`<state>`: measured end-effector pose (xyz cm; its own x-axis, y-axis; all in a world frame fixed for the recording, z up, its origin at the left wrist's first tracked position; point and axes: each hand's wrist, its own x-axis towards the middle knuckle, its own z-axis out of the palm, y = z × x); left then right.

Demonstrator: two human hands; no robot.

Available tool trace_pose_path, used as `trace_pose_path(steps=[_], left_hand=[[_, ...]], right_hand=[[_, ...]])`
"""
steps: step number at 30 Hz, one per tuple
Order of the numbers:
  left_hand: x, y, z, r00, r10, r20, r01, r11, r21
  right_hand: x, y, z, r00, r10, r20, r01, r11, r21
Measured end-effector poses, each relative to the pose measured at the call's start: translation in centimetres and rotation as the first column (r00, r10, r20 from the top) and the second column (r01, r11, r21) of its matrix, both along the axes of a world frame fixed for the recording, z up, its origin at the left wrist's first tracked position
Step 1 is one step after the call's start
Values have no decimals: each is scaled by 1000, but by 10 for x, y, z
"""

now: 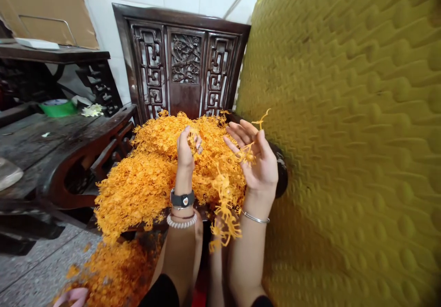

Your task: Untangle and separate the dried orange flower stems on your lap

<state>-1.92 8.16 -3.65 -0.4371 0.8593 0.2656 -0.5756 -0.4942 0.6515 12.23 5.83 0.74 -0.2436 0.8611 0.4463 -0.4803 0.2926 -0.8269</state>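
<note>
A big heap of orange, thin, branching sprigs [141, 183], plastic-looking, is piled on a dark wooden chair. My left hand [185, 148] is over the middle of the heap, its fingers curled round a small orange clump [192, 137]. To its right, my right hand [260, 167] has its palm turned up and its fingers stretched apart. A few sprigs [246, 154] lie against the palm and fingers, and one thin sprig [262, 120] sticks up by the fingertips. Between my forearms a loose tangled string of sprigs [225, 210] hangs at the near side of the heap.
The carved chair back [186, 93] rises behind the heap. A yellow-green textured panel [344, 114] stands close on my right. At left, a dark wooden table [31, 135] bears a green tape roll [58, 108]. More orange sprigs [110, 270] lie low at the bottom left.
</note>
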Motion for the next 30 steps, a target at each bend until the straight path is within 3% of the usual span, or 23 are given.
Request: trace_pose_path(steps=[6,10,13,16,19,23,27,30], left_hand=[[4,-2,2,966,169,195,-139,977,-161],[2,-1,-1,954,76,291,-42,992,-121],[-2,-1,-2,951,-26,307,48,997,-65],[-3,-3,-1,973,-85,216,98,994,-48],[-1,-8,1,989,-148,-5,148,989,-19],[10,-14,4,927,-212,-308,224,975,5],[25,-12,6,898,-95,-430,145,986,84],[34,-11,7,915,-35,-403,83,991,103]], right_hand=[[0,4,-1,998,54,-28,-54,998,-15],[-2,8,-5,996,55,-64,-57,998,-37],[-6,13,-9,997,-22,-67,18,998,-60],[-11,16,-11,989,-129,-76,123,989,-78],[-15,16,-12,982,-171,-82,163,982,-96],[-22,13,-11,965,-196,-174,176,977,-124],[-29,10,-11,942,-158,-295,116,981,-155],[-30,12,-12,919,-156,-361,115,984,-135]])
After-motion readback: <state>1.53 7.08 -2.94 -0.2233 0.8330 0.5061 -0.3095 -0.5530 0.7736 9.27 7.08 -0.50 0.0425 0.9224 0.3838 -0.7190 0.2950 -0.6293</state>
